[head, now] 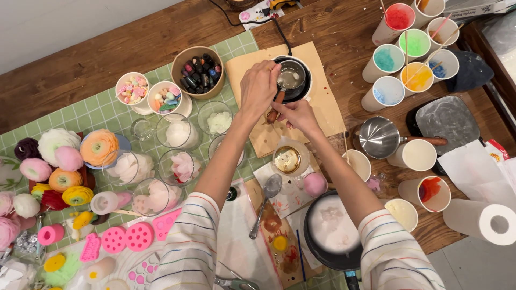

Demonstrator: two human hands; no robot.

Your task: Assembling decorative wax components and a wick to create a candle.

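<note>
Nearest me: black pan (330, 236) of white wax, spoon (264, 201), gold-centred jar (288, 159).

Middle: my right hand (299, 115), grip closed on the brown handle (276, 104) of the small pot (291, 76). My left hand (259, 86) is curled over the pot's near rim, fingers bent; what it pinches, I cannot tell.

Far: the pot sits on a black burner (301, 88), directly beyond both hands. Its contents look pale and liquid. Judged progress: melting under way, and 1 glass (144, 129) on the table (107, 59) looks unfilled. Beyond, 8 paper cups (384, 59) of coloured wax.
</note>
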